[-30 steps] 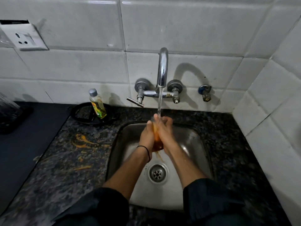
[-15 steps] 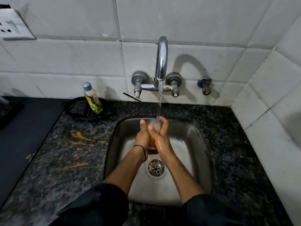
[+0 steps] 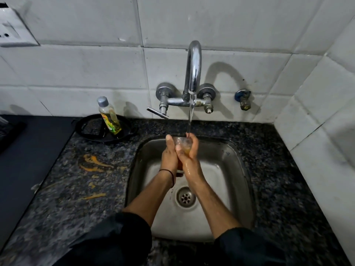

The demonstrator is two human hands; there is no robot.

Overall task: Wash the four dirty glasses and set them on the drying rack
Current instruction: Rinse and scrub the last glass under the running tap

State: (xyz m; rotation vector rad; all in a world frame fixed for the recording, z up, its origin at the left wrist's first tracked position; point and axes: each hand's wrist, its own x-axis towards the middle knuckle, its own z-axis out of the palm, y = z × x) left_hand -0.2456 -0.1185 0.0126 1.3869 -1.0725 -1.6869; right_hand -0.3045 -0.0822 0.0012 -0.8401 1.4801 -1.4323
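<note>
A clear glass (image 3: 182, 143) with orange liquid in it is upright over the steel sink (image 3: 230, 169), its rim under the running stream from the chrome tap (image 3: 194, 68). My left hand (image 3: 169, 156) wraps the glass's left side and my right hand (image 3: 189, 156) wraps its right side, so only the rim and a patch of the orange inside show. Water falls into the glass mouth. No other glasses and no drying rack are in view.
A bottle of yellow dish liquid (image 3: 109, 116) stands on a black round tray (image 3: 86, 129) left of the sink. Orange spills (image 3: 92, 162) streak the dark granite counter. A dark mat (image 3: 28, 150) covers the far left. White tiled walls close in behind and at right.
The glass, held by both hands, has been turned upright with its open rim under the stream. The orange colour in it looks thinner. The camera has tilted slightly.
</note>
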